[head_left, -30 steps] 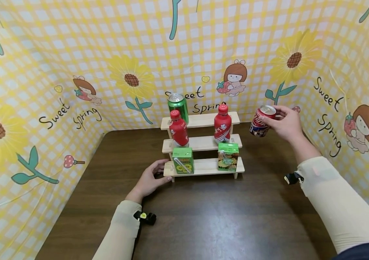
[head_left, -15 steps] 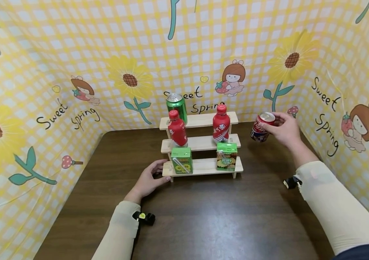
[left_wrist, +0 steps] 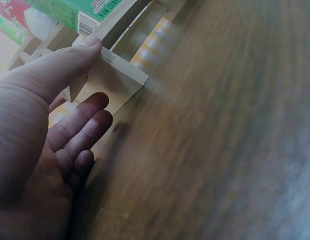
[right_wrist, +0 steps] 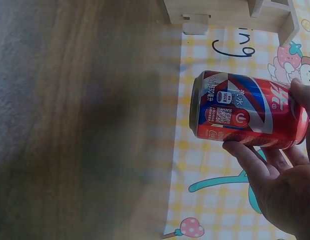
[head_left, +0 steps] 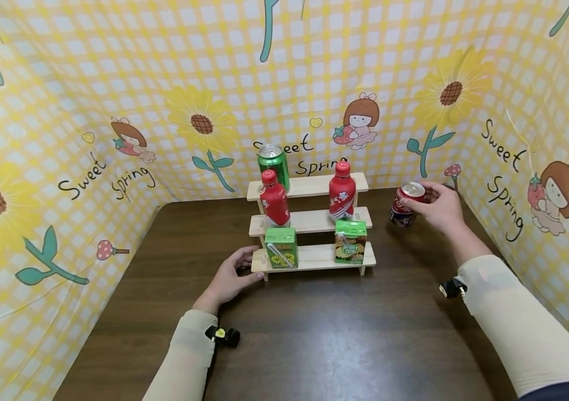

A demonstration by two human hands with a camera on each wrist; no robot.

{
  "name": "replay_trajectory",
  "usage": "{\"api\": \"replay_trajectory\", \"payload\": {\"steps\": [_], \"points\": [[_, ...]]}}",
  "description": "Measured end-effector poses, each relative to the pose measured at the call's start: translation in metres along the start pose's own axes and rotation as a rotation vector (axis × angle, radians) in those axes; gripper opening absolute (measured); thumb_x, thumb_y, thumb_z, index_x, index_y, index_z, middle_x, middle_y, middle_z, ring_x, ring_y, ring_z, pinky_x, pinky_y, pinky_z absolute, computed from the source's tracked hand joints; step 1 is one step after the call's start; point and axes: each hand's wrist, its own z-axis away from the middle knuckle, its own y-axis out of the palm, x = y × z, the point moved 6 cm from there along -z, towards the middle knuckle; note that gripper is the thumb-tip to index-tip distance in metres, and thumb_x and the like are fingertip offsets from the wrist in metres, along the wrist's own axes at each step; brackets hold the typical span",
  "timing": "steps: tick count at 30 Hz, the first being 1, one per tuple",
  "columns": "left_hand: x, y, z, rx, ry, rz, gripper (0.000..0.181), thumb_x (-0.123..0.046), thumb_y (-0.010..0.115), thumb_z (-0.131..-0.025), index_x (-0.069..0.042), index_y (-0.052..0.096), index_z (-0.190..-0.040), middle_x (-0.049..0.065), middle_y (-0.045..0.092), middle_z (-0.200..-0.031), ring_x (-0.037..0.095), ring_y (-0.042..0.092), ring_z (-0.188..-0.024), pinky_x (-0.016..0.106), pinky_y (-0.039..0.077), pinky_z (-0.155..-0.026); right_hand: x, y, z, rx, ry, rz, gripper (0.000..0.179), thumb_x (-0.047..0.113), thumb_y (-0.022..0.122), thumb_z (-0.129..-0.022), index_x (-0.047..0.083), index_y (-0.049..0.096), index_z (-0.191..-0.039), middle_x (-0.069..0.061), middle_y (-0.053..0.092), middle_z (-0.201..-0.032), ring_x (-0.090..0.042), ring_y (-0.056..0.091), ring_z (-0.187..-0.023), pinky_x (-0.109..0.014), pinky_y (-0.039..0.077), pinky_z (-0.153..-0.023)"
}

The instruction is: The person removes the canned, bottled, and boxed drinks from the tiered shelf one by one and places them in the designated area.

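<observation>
My right hand (head_left: 439,207) grips a red and blue soda can (head_left: 407,205) near its top, to the right of a three-tier wooden display shelf (head_left: 314,257). In the right wrist view the can (right_wrist: 245,107) has its base apart from the table. At the shelf's lower left end, my left hand (head_left: 230,279) holds the wood, thumb in front and fingertips behind. The left wrist view shows the thumb (left_wrist: 69,62) on the shelf end, and the index finger is mostly hidden.
On the shelf stand a green can (head_left: 273,166) on top, two red bottles (head_left: 275,199) (head_left: 341,195) in the middle, and two green drink cartons (head_left: 281,248) (head_left: 350,243) at the bottom. Yellow checked cloth (head_left: 204,55) walls the brown table (head_left: 314,334) at back and sides.
My right hand has lowered the soda can toward the table, right of the shelf. The left hand has stayed at the shelf's left end.
</observation>
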Motion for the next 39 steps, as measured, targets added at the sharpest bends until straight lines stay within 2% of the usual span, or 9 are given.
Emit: {"api": "replay_trajectory", "payload": {"steps": [8,20,25,32,39], "points": [[-0.001,0.000,0.001,-0.003,-0.004,0.015,0.066,-0.005,0.084,-0.089,0.004,0.053,-0.147,0.025,0.068,-0.123,0.041,0.061,-0.114,0.063,0.042,-0.103,-0.009,0.002,0.003,0.008,0.008,0.032,0.074,0.046,0.087,-0.085,0.006,0.061,-0.141,-0.015,0.066,-0.129,-0.002,0.060,-0.097,-0.014,0.050,-0.071],[-0.002,0.000,0.000,-0.001,-0.003,0.011,0.066,-0.004,0.084,-0.089,0.004,0.052,-0.147,0.026,0.068,-0.123,0.042,0.062,-0.114,0.062,0.042,-0.103,-0.018,0.002,0.010,0.004,0.023,0.008,0.072,0.042,0.088,-0.086,0.005,0.062,-0.141,-0.017,0.065,-0.131,0.001,0.060,-0.097,-0.014,0.050,-0.073],[-0.001,0.000,0.001,0.001,0.002,0.013,0.067,-0.005,0.084,-0.089,0.005,0.052,-0.147,0.025,0.068,-0.123,0.042,0.062,-0.113,0.062,0.043,-0.102,-0.021,0.002,0.012,0.004,0.022,0.019,0.072,0.042,0.089,-0.085,0.005,0.062,-0.141,-0.019,0.065,-0.132,-0.006,0.063,-0.104,-0.014,0.049,-0.074],[0.001,0.000,0.000,-0.001,-0.003,0.016,0.066,-0.005,0.084,-0.089,0.004,0.053,-0.147,0.025,0.068,-0.122,0.041,0.062,-0.113,0.061,0.043,-0.102,-0.024,0.004,0.015,0.007,0.018,0.017,0.070,0.040,0.088,-0.086,0.005,0.062,-0.141,-0.015,0.065,-0.133,-0.017,0.063,-0.115,-0.014,0.049,-0.076],[0.001,0.000,-0.001,0.000,0.000,0.012,0.066,-0.007,0.085,-0.089,0.003,0.053,-0.147,0.025,0.068,-0.123,0.042,0.062,-0.114,0.061,0.043,-0.102,-0.026,0.005,0.016,0.005,0.008,0.011,0.068,0.038,0.089,-0.086,0.004,0.063,-0.140,-0.013,0.065,-0.130,-0.010,0.063,-0.110,-0.013,0.048,-0.077]]}}
